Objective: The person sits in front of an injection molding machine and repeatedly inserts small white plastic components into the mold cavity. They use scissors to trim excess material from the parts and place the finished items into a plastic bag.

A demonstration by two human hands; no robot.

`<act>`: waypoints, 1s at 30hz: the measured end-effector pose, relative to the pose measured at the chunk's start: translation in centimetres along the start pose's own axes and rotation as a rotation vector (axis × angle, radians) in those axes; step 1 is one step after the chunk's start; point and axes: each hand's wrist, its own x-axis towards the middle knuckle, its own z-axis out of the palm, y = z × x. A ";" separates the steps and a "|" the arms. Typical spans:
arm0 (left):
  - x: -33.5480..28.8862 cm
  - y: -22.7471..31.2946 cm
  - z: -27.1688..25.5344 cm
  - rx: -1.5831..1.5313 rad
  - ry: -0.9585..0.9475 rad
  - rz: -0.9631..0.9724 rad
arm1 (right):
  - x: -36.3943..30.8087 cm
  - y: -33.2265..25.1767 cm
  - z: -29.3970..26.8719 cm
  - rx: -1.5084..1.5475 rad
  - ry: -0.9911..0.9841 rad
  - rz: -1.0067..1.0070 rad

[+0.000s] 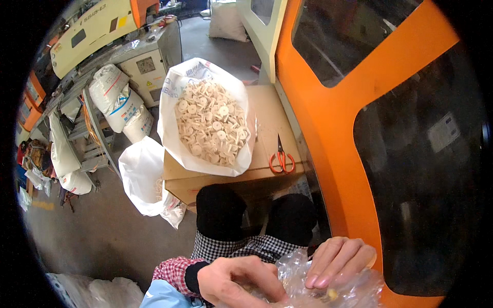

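Note:
Low in the head view, a clear crinkled plastic bag (300, 277) lies over my lap, with something small and yellowish showing through it. My left hand (239, 280) has its fingers curled down into the plastic, and the fingertips are partly hidden. On the other side, my right hand (341, 259) grips the bag with its fingers held together and bent over it. Beyond my knees stands an open white sack (167, 120) full of small cream-coloured disc-shaped parts (213, 120). Red-handled scissors (281, 160) lie right of the sack.
The sack and scissors rest on a cardboard box (269, 110). An orange machine door (328, 128) with dark windows rises close on my right. At left, another white sack (141, 177) stands on the floor, with stacked full bags (110, 90) by a metal frame behind.

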 end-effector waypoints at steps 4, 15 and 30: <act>0.3 0.0 1.5 0.021 0.248 -0.088 | 0.8 -0.7 0.2 -0.021 0.088 0.016; 2.3 -1.2 0.7 -0.301 -0.365 0.015 | -2.9 -2.4 -1.5 -0.093 0.023 -0.191; 3.7 -4.7 10.6 -0.521 -0.131 0.601 | -20.4 -15.0 -2.8 -2.424 1.340 -0.760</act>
